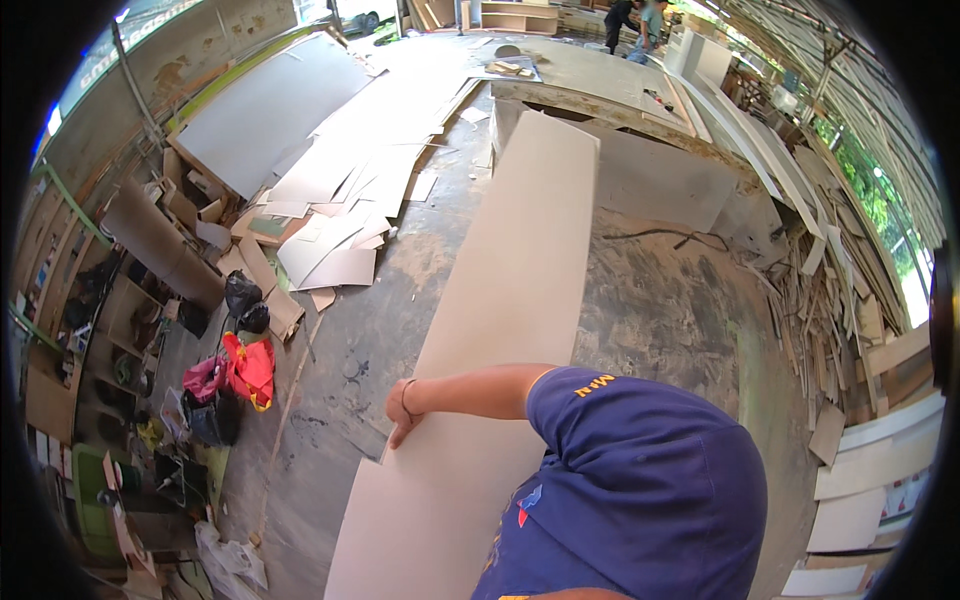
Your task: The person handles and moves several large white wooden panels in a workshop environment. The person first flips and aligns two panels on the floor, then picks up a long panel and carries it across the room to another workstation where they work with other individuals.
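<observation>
My right hand reaches across to the left edge of a long, pale beige board. Its fingers are closed around that edge, partly hidden beyond it, and a thin band circles the wrist. The board runs from the bottom of the picture to the front of a low platform at the far side. Below my hand the board's left edge steps outward at a corner; whether a second panel lies there, I cannot tell. My left hand is out of view.
The low platform stands beyond the board. Loose sheets and a cardboard tube lie to the left, near a red bag. Wood strips pile up at right. Two people stand far off.
</observation>
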Motion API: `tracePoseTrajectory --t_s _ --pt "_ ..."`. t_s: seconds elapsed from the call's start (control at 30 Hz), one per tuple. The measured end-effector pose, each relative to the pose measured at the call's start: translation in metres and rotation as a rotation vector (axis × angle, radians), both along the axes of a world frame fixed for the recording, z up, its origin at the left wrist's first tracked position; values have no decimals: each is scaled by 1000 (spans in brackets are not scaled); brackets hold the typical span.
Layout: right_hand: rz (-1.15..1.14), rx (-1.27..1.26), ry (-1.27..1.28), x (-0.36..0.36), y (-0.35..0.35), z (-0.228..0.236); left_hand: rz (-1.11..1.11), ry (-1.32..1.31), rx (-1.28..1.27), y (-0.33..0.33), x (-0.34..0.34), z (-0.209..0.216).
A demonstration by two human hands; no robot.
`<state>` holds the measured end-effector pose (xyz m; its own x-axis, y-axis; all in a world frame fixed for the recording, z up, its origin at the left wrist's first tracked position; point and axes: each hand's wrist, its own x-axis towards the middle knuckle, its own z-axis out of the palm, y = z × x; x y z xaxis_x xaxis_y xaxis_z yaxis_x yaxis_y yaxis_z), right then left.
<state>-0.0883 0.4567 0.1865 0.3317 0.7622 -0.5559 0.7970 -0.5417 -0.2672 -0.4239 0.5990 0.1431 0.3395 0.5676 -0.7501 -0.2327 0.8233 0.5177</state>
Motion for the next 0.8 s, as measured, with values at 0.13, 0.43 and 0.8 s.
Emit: tracePoseTrajectory --t_s 0.13,0.43,0.8 --pt "-165 -21 -14 4 -8 8 -35 -6 -14 34 -11 -2" --pt "-551 -60 -44 6 -32 7 -92 -121 -22 158 -31 -38" --pt "-1028 47 -50 13 -123 6 -429 -76 154 217 195 -54"
